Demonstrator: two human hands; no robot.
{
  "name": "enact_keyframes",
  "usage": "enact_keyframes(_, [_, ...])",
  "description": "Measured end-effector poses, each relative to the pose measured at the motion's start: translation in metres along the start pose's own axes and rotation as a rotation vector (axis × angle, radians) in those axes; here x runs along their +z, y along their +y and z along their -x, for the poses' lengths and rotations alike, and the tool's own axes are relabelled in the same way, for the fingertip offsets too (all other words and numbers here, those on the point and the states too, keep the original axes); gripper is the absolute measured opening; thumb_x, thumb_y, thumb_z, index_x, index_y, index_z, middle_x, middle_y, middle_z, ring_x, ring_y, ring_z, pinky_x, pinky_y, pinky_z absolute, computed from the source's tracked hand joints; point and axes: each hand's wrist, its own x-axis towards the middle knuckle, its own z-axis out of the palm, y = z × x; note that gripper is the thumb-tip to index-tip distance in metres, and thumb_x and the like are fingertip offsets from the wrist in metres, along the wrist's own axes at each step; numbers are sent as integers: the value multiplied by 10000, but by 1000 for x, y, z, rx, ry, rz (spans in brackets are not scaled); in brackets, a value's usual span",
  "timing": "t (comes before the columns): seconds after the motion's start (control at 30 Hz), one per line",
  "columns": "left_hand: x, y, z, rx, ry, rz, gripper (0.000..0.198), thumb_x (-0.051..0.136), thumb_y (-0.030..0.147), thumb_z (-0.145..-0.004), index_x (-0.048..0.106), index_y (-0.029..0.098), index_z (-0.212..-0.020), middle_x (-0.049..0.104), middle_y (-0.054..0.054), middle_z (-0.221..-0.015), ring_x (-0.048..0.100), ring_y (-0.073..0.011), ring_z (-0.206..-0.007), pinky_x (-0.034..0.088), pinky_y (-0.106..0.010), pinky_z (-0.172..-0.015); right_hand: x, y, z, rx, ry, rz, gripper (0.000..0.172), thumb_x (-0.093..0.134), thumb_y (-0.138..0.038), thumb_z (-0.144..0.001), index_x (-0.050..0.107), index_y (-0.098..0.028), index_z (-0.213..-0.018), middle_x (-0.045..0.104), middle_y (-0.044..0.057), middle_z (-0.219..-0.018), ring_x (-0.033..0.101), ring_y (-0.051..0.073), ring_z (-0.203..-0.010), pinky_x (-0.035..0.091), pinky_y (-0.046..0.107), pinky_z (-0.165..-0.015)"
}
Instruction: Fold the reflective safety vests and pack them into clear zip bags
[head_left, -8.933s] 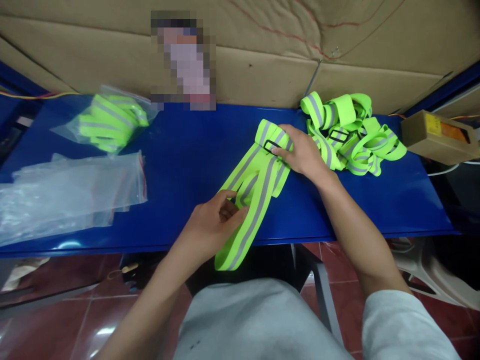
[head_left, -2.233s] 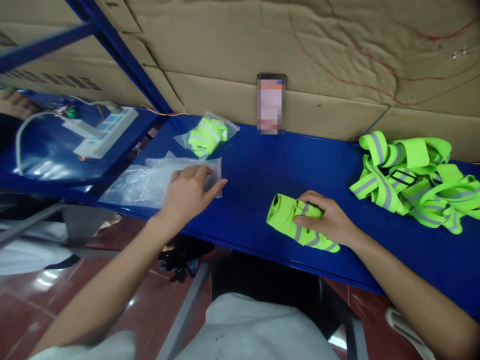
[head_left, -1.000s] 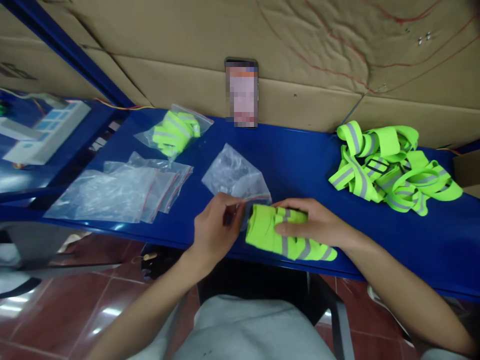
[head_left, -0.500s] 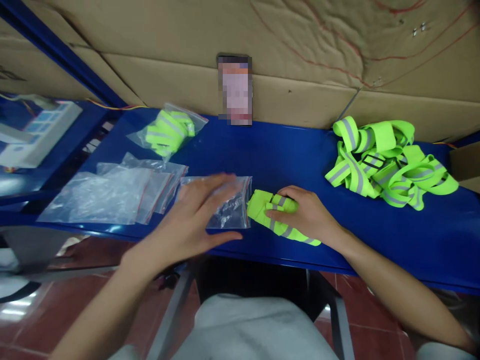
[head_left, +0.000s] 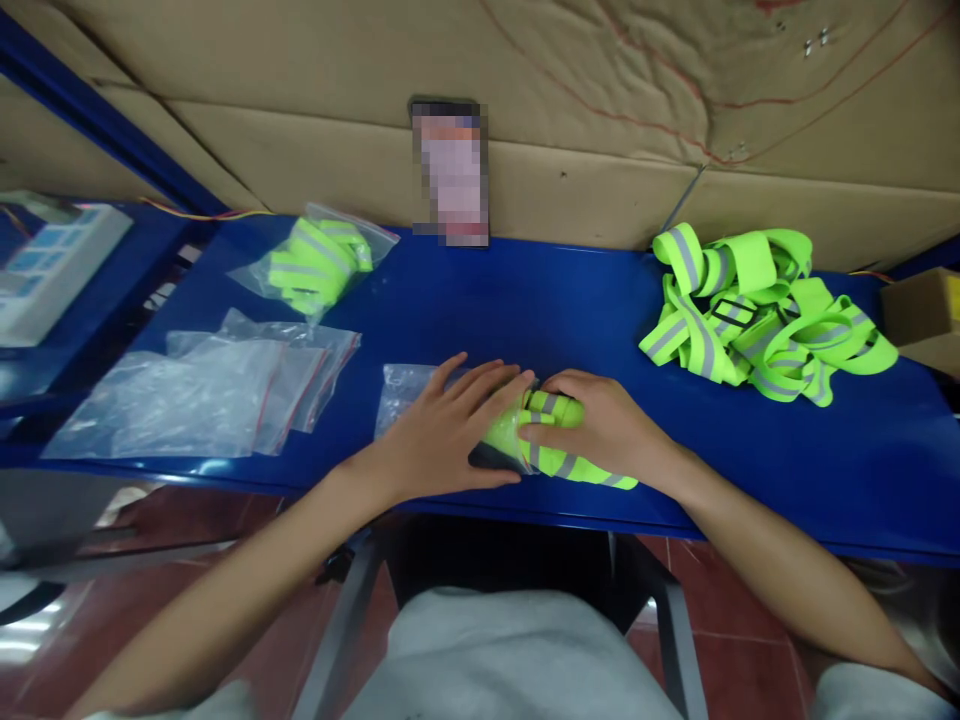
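Note:
My right hand (head_left: 619, 430) grips a folded neon-yellow reflective strap (head_left: 562, 465) with grey stripes, thumb in front and fingers behind. The strap's left end lies inside the mouth of a clear zip bag (head_left: 403, 388) on the blue table. Over that bag rests my left hand (head_left: 446, 435), palm down with fingers spread, its fingertips by the bag's mouth. Much of the bag is hidden under this hand. To the right lies a loose heap of similar reflective straps (head_left: 705, 340) with black buckles.
Several flat clear zip bags (head_left: 202, 400) overlap on the left of the blue table (head_left: 525, 300). Behind them sits a filled bag of yellow strap (head_left: 319, 265). A phone (head_left: 454, 180) leans on the cardboard backing (head_left: 585, 200). A cardboard box (head_left: 919, 310) stands at far right.
My left hand has moved right and down onto the zip bag. The bag's mouth has come over the left end of the strap, which my right hand still holds. The view has shifted slightly.

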Motion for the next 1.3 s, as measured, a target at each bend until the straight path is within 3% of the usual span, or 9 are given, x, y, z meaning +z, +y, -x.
enact_keyframes(0.17, [0,6,-17,24,31,-37,1015,667,642,-879,200,155,-1638,489,-218,-1563,440,-367,-1472,175,-583,-1265,4,8,0,-71,160,-93,449,807,-454,-796,588,-209,-1102,644,96,-1189,650,255,-1098,513,396,-931])
enact_keyframes(0.33, [3,-6,-15,6,9,21,1201,716,745,-776,100,196,-1649,457,-193,-1591,421,-356,-1484,241,-551,-1250,8,15,-4,-17,225,-226,569,826,-559,-753,458,-232,-1037,590,2,-933,585,156,-763,478,309,-680])
enact_keyframes(0.5, [11,5,-28,79,26,3,1013,680,714,-828,301,147,-1577,559,-215,-1481,529,-376,-1379,316,-551,-1198,19,9,-6,-81,365,-427,433,688,-525,-905,403,-243,-1070,561,-14,-909,585,129,-753,484,278,-673])
enact_keyframes(0.63, [15,13,-40,24,82,17,936,691,701,-827,375,168,-1529,611,-202,-1419,603,-378,-1288,395,-538,-1135,12,8,-8,84,453,-499,365,483,-598,-1010,466,-235,-973,563,-14,-841,568,123,-722,482,289,-698])
enact_keyframes(0.73, [15,7,-37,-107,162,49,955,739,670,-805,352,200,-1541,620,-186,-1417,627,-366,-1265,462,-505,-1070,-6,13,-8,155,294,-678,424,576,-644,-948,553,-221,-934,621,6,-902,614,136,-802,518,284,-719])
enact_keyframes(0.87, [13,1,-29,-183,208,58,966,793,633,-766,372,208,-1525,632,-178,-1403,637,-377,-1255,486,-508,-1038,-17,19,-7,86,-35,-807,459,817,-432,-798,635,-223,-1164,679,56,-1195,680,178,-1011,579,319,-841])
enact_keyframes(1.0, [9,15,-38,-155,176,12,881,767,594,-818,403,196,-1514,645,-178,-1384,636,-381,-1242,468,-507,-1027,6,17,-10,21,12,-837,367,765,-295,-785,626,-216,-1116,703,49,-1162,688,192,-1074,563,388,-993])
enact_keyframes(1.13, [3,29,-55,-109,147,-120,814,740,527,-872,416,153,-1518,667,-185,-1330,661,-380,-1152,460,-501,-976,23,9,-10,85,209,-907,387,779,-300,-733,554,-213,-1036,689,31,-1040,694,180,-954,591,351,-882])
enact_keyframes(1.3, [3,34,-66,-234,262,-148,822,655,580,-914,367,171,-1566,650,-182,-1341,627,-374,-1218,439,-484,-1000,1,2,-5,73,-79,-1036,543,518,-703,-939,641,-205,-1116,715,105,-1134,685,242,-1108,593,379,-893])
